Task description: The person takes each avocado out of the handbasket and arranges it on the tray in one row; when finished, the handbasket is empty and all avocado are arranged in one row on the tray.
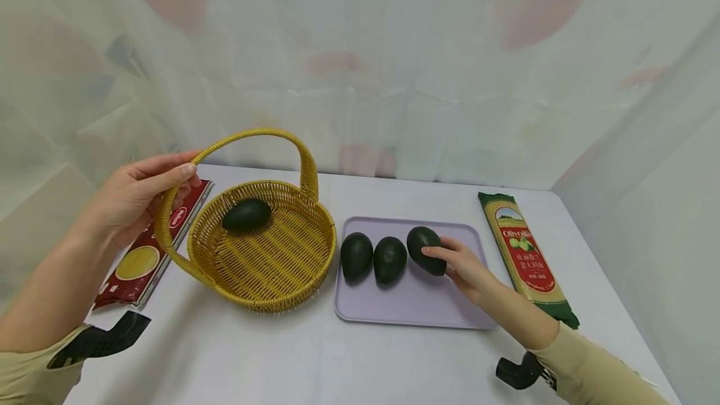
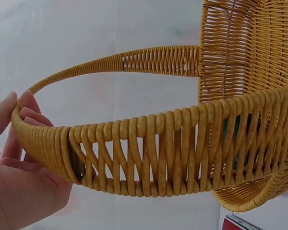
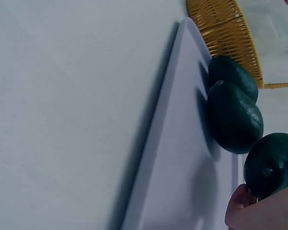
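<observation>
My left hand (image 1: 135, 189) grips the arched handle of a yellow wicker basket (image 1: 326, 255), which tilts toward me. One dark green avocado (image 1: 246, 215) lies inside, against the basket's back left wall. In the left wrist view, the thumb and fingers of the left hand (image 2: 29, 163) wrap the top of the handle (image 2: 144, 148). My right hand (image 1: 464, 269) holds an avocado (image 1: 423, 245) by its right side, over the lilac tray (image 1: 416, 311). Two more avocados, a left one (image 1: 356, 256) and a middle one (image 1: 389, 260), lie side by side on the tray.
A red packet (image 1: 132, 270) lies left of the basket, partly behind the left hand and handle. Right of the tray lies a green and gold pasta packet (image 1: 525, 255). A patterned curtain (image 1: 360, 80) hangs behind the white table (image 1: 270, 355).
</observation>
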Motion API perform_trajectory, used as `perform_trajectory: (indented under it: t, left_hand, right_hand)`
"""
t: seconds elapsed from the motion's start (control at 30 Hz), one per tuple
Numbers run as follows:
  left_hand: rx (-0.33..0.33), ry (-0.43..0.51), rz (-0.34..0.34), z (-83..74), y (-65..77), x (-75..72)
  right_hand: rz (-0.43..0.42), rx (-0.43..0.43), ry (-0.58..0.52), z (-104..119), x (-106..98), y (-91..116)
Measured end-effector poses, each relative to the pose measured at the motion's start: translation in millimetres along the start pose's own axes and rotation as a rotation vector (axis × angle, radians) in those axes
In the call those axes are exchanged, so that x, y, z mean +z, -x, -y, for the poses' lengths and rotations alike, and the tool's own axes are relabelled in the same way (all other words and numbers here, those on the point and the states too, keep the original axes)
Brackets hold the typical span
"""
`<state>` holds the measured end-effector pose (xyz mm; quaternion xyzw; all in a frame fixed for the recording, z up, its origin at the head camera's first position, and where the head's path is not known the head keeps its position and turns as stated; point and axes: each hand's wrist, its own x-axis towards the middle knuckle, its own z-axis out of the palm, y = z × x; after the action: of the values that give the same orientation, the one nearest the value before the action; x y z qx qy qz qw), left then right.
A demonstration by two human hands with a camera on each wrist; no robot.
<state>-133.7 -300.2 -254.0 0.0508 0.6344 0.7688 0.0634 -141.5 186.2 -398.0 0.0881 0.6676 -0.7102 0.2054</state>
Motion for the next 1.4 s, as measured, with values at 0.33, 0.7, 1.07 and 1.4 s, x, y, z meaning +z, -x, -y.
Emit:
perform_trajectory:
  t: [0.33,0.7,1.07,1.4]
  left_hand:
    - [-0.013,-0.005,-0.013,-0.7,0.5,0.3]
    - [-0.029,-0.007,-0.036,-1.4,2.1,0.7]
    - [-0.040,-0.003,-0.047,-2.5,2.8,1.8]
    - [-0.039,-0.003,-0.049,-2.5,2.8,2.3]
  right_hand:
    - [-0.062,0.011,0.131,-16.8,-10.1,-3.1]
    - [-0.054,0.032,0.187,-23.3,-12.0,-4.5]
    - [-0.075,0.048,0.269,-28.3,-11.9,-8.2]
    - [-0.087,0.047,0.315,-29.3,-11.5,-9.3]
